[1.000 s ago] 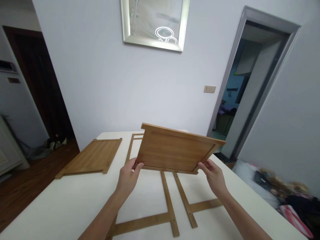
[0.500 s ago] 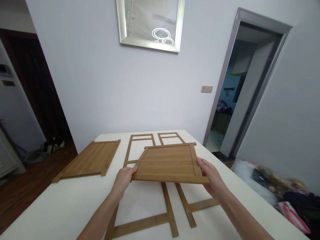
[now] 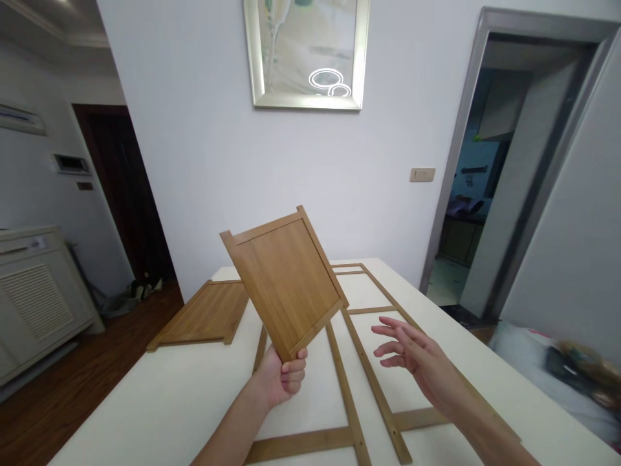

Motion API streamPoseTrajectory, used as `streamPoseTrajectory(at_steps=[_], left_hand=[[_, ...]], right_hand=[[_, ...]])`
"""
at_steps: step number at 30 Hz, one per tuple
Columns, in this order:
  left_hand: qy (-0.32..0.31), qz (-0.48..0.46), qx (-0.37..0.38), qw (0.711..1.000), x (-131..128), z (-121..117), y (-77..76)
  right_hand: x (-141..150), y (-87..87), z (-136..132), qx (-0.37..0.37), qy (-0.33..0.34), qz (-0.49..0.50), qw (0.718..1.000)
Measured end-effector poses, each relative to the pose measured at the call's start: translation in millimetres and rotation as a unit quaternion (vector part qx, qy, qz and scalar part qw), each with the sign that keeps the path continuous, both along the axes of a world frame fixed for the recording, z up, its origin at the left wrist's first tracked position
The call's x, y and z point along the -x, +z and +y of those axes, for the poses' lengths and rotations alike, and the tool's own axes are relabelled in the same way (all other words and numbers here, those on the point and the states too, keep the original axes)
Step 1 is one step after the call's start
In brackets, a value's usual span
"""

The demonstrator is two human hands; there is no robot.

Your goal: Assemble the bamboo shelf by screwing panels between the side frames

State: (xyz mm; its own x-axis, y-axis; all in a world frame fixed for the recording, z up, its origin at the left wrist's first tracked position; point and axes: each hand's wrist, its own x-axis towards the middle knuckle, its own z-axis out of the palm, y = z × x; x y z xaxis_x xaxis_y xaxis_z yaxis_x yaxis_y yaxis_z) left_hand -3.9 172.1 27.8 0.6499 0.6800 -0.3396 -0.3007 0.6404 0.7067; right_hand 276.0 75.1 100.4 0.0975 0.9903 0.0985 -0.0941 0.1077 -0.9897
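A brown framed wooden panel is tilted up above the table, its lower corner gripped by my left hand. My right hand is apart from it on the right, fingers spread and holding nothing. Beneath that hand lies a wooden ladder-like frame with crossbars. Another such frame lies to its left, partly hidden by my left hand and the raised panel. A second wooden panel rests flat at the table's left side, one corner hidden behind the raised panel.
The white table meets the wall at its far edge. A framed picture hangs above, and a switch plate is on the wall. Right of the table, clothes and bags are piled. A white cabinet stands left.
The panel was held level by both hands; now it is turned and raised in my left hand alone. My right hand has let go and opened. The camera view has shifted left.
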Motion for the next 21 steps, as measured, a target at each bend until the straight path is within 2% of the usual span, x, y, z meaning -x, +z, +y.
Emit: streamPoseTrajectory(at_steps=[2,4,6,8,10,12,15,17,19,21], left_hand=[[-0.077,-0.101,0.013,0.992,-1,-5,-3.7],[-0.127,-0.153,0.025,0.98,-2,-10,-8.6],[-0.161,-0.157,0.041,0.974,-3,-13,-13.6],[-0.206,-0.138,0.06,0.967,-6,-14,-17.5],[-0.25,-0.117,0.075,0.958,-10,-16,-18.9],[-0.273,-0.096,0.082,0.954,-15,-18,-17.0],[-0.252,-0.047,0.07,0.964,-22,-23,-8.8],[-0.204,0.02,0.038,0.978,-26,-26,-2.2],[-0.116,0.155,-0.059,0.979,-27,-25,2.9],[-0.008,0.292,-0.18,0.939,-23,-20,6.3]], right_hand=[[1,-9.6,4,-0.009,-0.028,-0.041,0.999],[3,-21.6,9,-0.025,-0.072,-0.081,0.994],[4,-33.6,14,-0.022,-0.105,-0.088,0.99],[5,-43.2,18,-0.001,-0.107,-0.052,0.993],[4,-49.0,21,0.02,-0.105,-0.019,0.994],[2,-51.5,23,0.033,-0.122,-0.03,0.992],[0,-51.3,22,0.037,-0.135,-0.076,0.987],[2,-49.3,19,0.035,-0.119,-0.079,0.989],[5,-46.1,16,0.037,-0.095,-0.06,0.993],[5,-41.6,15,0.043,-0.076,-0.024,0.996]])
